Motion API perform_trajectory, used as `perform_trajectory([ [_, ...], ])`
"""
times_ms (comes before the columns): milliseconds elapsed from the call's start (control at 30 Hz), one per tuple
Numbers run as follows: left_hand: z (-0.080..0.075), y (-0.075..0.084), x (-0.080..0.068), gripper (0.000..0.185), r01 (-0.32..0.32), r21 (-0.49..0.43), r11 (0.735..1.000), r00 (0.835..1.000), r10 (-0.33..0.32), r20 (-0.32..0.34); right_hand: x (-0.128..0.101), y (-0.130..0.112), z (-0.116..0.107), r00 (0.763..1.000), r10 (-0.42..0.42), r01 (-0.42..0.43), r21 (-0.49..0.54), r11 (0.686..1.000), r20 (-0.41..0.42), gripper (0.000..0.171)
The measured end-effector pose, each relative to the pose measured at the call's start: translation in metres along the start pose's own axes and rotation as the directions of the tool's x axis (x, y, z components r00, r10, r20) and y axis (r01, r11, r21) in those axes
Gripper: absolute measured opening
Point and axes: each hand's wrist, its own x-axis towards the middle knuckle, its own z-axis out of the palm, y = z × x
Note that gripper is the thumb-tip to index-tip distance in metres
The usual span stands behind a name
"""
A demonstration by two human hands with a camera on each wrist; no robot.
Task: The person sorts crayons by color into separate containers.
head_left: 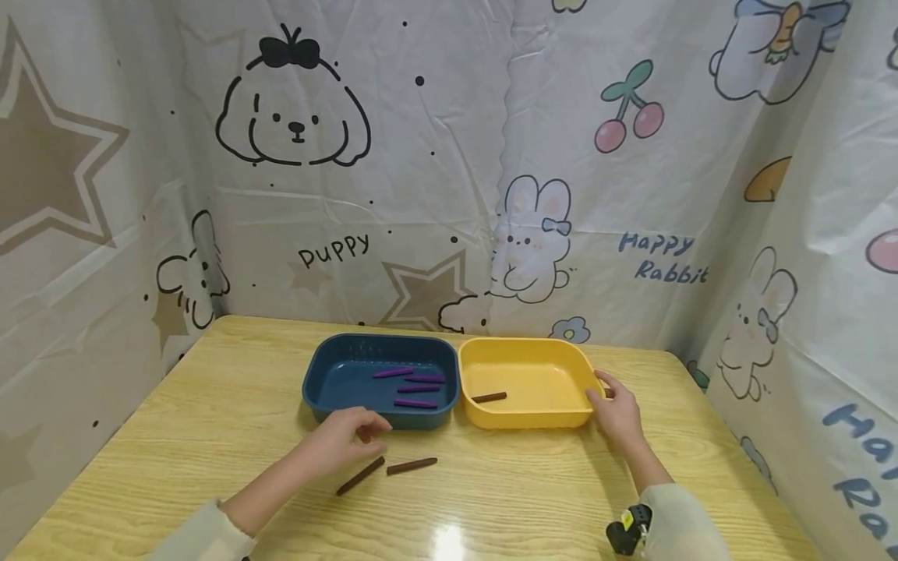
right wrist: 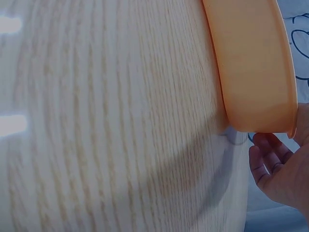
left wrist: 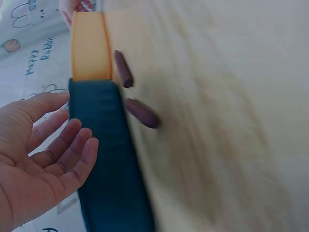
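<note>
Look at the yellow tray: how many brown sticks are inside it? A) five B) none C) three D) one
D, because just one brown stick lies in the yellow tray; the two other brown sticks lie on the table.

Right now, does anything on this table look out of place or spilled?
Mostly tidy. Two brown sticks lie loose on the table, outside the trays, just by the left hand. The blue tray holds purple sticks, the yellow tray one brown stick.
</note>
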Motion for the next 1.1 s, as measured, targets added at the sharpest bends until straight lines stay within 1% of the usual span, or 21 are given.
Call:
perform_trajectory([
  [167, 0.005, -0.011, -0.007, 0.025, 0.018, 0.014, 1.0, 1.0, -0.019, 0.017, 0.001, 0.001, 0.0, 1.0, 0.006, -0.006, 0.001, 1.0, -0.001, 0.051],
  [267, 0.008, -0.017, -0.01, 0.024, 0.015, 0.035, 0.999, 1.0, -0.016, 0.026, 0.001, 0.001, 0.0, 1.0, 0.005, -0.005, -0.007, 1.0, -0.008, 0.051],
  [500, 0.013, -0.027, -0.012, 0.023, 0.014, 0.086, 0.996, 0.998, -0.019, 0.061, 0.001, 0.001, 0.0, 1.0, -0.005, 0.004, -0.028, 1.0, -0.022, 0.05],
  [600, 0.015, -0.028, -0.012, 0.024, 0.016, 0.077, 0.997, 0.996, -0.022, 0.082, 0.002, 0.001, 0.0, 1.0, -0.003, 0.002, -0.029, 1.0, -0.02, 0.051],
  [800, 0.018, -0.029, -0.01, 0.02, -0.028, 0.093, 0.995, 0.994, 0.018, 0.104, 0.002, 0.002, 0.0, 1.0, -0.005, 0.005, -0.025, 1.0, -0.014, 0.051],
  [1100, 0.019, -0.028, -0.009, 0.013, -0.06, 0.092, 0.994, 0.99, 0.047, 0.131, 0.001, 0.0, 0.001, 1.0, -0.013, 0.012, -0.025, 1.0, -0.027, 0.05],
])
